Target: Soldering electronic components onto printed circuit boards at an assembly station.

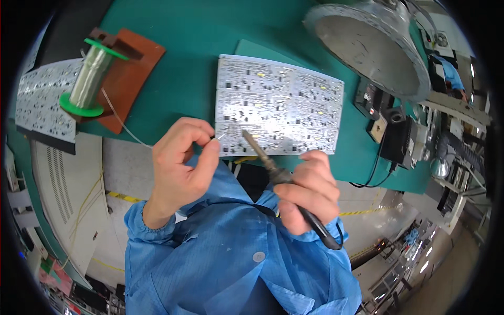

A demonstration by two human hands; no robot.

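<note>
A white circuit board (283, 100) dotted with many small parts lies on the green bench mat. At its left edge my left hand (186, 160) pinches a thin strand of solder wire (131, 132), whose short end pokes out over the board. The wire trails back to a spool (90, 79) with green flanges. My right hand (310, 193) is wrapped round the dark handle of a soldering iron (262, 157). The iron's tip points up and left over the board's lower part, close to the wire's end; whether it touches the board I cannot tell.
The spool sits on a brown stand (136, 68) at the left, with another populated board (47, 100) beyond it. A large grey metal lamp shade or hood (373, 50) overhangs the far right. Below it stand a black soldering station (401, 142) and its cable.
</note>
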